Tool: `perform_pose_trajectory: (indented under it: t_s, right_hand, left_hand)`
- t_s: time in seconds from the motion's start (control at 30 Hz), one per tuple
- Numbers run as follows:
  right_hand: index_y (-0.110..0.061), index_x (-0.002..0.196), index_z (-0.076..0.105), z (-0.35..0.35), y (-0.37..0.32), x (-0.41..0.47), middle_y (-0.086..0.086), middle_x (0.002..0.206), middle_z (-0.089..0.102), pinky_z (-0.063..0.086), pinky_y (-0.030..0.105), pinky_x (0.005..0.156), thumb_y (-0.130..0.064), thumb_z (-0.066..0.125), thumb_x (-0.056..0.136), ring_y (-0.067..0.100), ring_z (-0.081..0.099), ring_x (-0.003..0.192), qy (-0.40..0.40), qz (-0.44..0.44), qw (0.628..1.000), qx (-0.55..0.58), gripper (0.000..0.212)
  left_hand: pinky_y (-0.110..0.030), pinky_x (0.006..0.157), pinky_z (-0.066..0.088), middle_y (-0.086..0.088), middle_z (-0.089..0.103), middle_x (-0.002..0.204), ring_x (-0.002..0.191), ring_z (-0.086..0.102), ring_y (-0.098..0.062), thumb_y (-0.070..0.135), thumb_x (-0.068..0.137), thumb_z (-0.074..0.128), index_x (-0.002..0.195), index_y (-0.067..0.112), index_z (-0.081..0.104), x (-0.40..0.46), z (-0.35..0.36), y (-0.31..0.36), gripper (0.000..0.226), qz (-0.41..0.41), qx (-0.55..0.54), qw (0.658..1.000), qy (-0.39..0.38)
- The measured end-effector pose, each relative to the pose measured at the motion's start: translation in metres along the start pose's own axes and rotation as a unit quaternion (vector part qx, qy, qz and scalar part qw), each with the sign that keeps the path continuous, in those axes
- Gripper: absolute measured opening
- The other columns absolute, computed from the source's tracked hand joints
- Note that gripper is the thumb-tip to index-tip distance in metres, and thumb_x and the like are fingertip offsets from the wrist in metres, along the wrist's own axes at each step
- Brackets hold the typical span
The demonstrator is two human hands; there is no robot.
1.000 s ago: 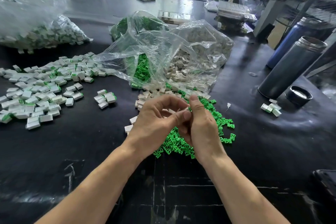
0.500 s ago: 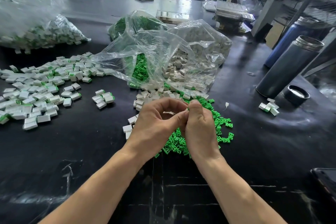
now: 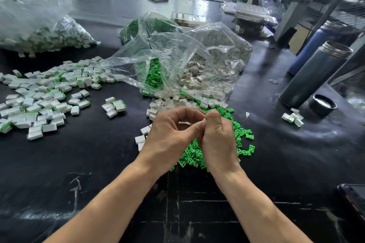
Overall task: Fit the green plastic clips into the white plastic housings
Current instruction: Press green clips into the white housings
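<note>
My left hand (image 3: 169,136) and my right hand (image 3: 219,140) meet fingertip to fingertip above a heap of loose green clips (image 3: 243,140). Between them a white housing (image 3: 185,123) shows as a thin pale edge; my left fingers curl round it and my right thumb presses at its end. Whether a clip sits in it is hidden. Loose white housings (image 3: 158,108) lie just beyond my hands. A spread of fitted housings with green ends (image 3: 39,100) covers the table at the left.
An open clear bag (image 3: 177,61) holding green clips and white housings lies behind my hands. Another full bag (image 3: 45,35) sits far left. Two metal flasks (image 3: 314,73), a black lid (image 3: 322,104) and a few housings (image 3: 292,118) stand at the right; a dark phone (image 3: 353,197) lies at the right edge.
Both hands stay together over the green heap, with only small finger shifts. The camera view has dipped slightly.
</note>
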State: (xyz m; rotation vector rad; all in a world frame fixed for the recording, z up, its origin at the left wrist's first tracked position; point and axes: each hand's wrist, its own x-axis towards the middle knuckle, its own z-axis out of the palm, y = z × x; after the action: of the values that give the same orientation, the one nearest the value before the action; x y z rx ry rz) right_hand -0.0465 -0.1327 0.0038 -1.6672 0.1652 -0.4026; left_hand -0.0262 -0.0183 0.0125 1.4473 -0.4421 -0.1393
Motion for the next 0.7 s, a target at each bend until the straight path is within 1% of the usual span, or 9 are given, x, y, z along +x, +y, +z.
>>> perform_pose_trajectory:
  t_s: [0.07, 0.2, 0.33, 0.4, 0.43, 0.47, 0.53, 0.63, 0.7]
  right_hand:
    - [-0.035, 0.050, 0.065, 0.000, 0.001, 0.000, -0.021, 0.045, 0.051, 0.035, 0.017, 0.052, -0.047, 0.030, 0.097, -0.002, 0.048, 0.045, 0.003, 0.006, 1.000, 0.002, 0.060]
    - [-0.041, 0.051, 0.067, -0.001, 0.000, -0.001, -0.024, 0.046, 0.052, 0.036, 0.009, 0.049, -0.045, 0.030, 0.098, -0.005, 0.051, 0.046, -0.002, -0.001, 1.000, 0.008, 0.060]
    - [-0.044, 0.056, 0.070, 0.000, 0.000, -0.001, -0.025, 0.048, 0.055, 0.038, 0.006, 0.049, -0.042, 0.031, 0.103, -0.007, 0.054, 0.048, -0.010, -0.004, 1.000, 0.020, 0.061]
    - [-0.040, 0.064, 0.074, 0.000, 0.001, -0.002, -0.019, 0.050, 0.052, 0.037, 0.011, 0.049, -0.053, 0.031, 0.105, -0.003, 0.049, 0.047, -0.020, 0.007, 0.999, 0.038, 0.060]
    - [-0.035, 0.062, 0.071, -0.001, 0.002, -0.002, -0.015, 0.050, 0.048, 0.035, 0.018, 0.048, -0.060, 0.031, 0.104, 0.000, 0.043, 0.047, -0.023, 0.016, 0.999, 0.038, 0.063]
    - [-0.030, 0.061, 0.067, -0.003, 0.003, -0.001, -0.011, 0.052, 0.046, 0.033, 0.024, 0.048, -0.066, 0.031, 0.103, 0.006, 0.041, 0.048, -0.019, 0.021, 0.999, 0.027, 0.066]
    - [-0.021, 0.070, 0.064, -0.007, 0.005, 0.000, -0.008, 0.058, 0.052, 0.033, 0.028, 0.053, -0.068, 0.035, 0.102, 0.008, 0.044, 0.053, -0.001, 0.003, 1.000, -0.002, 0.063]
    - [-0.022, 0.083, 0.066, -0.012, 0.003, 0.001, -0.008, 0.069, 0.062, 0.039, 0.024, 0.058, -0.055, 0.053, 0.102, 0.006, 0.051, 0.061, 0.010, -0.052, 0.999, -0.005, 0.040]
    - [-0.025, 0.086, 0.068, -0.013, 0.003, 0.002, -0.013, 0.070, 0.064, 0.042, 0.017, 0.060, -0.043, 0.063, 0.099, 0.003, 0.055, 0.063, 0.002, -0.077, 0.997, -0.013, 0.023]
  left_hand:
    - [-0.033, 0.079, 0.061, -0.004, 0.078, 0.095, 0.089, 0.075, -0.028, 0.007, 0.088, 0.076, 0.093, 0.007, 0.075, 0.000, 0.000, 0.000, 0.005, 0.000, 0.002, 1.000, -0.001]
    - [-0.036, 0.080, 0.061, -0.005, 0.078, 0.095, 0.089, 0.075, -0.029, 0.009, 0.089, 0.076, 0.094, 0.008, 0.075, 0.000, 0.000, 0.000, 0.005, -0.001, 0.004, 1.000, 0.000]
    - [-0.048, 0.086, 0.061, -0.005, 0.077, 0.099, 0.091, 0.075, -0.029, 0.009, 0.089, 0.077, 0.096, 0.006, 0.075, 0.001, -0.001, -0.002, 0.008, -0.004, 0.016, 1.000, 0.005]
    - [-0.052, 0.087, 0.060, -0.004, 0.077, 0.099, 0.091, 0.075, -0.029, 0.011, 0.088, 0.078, 0.095, 0.008, 0.075, 0.002, -0.003, -0.002, 0.008, -0.005, 0.020, 1.000, 0.016]
    - [-0.052, 0.088, 0.060, -0.003, 0.077, 0.099, 0.091, 0.075, -0.029, 0.012, 0.088, 0.079, 0.095, 0.010, 0.075, 0.003, -0.004, -0.003, 0.008, -0.005, 0.023, 0.999, 0.025]
    - [-0.051, 0.088, 0.060, -0.002, 0.077, 0.098, 0.091, 0.074, -0.028, 0.014, 0.088, 0.080, 0.095, 0.013, 0.075, 0.004, -0.006, -0.003, 0.009, -0.003, 0.029, 0.999, 0.034]
    - [-0.042, 0.083, 0.061, 0.001, 0.076, 0.093, 0.088, 0.073, -0.023, 0.019, 0.087, 0.081, 0.094, 0.020, 0.075, 0.006, -0.011, -0.005, 0.009, 0.005, 0.051, 0.997, 0.050]
    - [-0.023, 0.072, 0.057, 0.002, 0.076, 0.087, 0.079, 0.072, -0.016, 0.017, 0.087, 0.080, 0.091, 0.022, 0.075, 0.006, -0.014, -0.005, 0.008, 0.018, 0.058, 0.996, 0.063]
    - [-0.021, 0.072, 0.057, 0.003, 0.076, 0.085, 0.080, 0.072, -0.013, 0.016, 0.087, 0.080, 0.091, 0.020, 0.075, 0.006, -0.014, -0.005, 0.008, 0.022, 0.065, 0.995, 0.067]
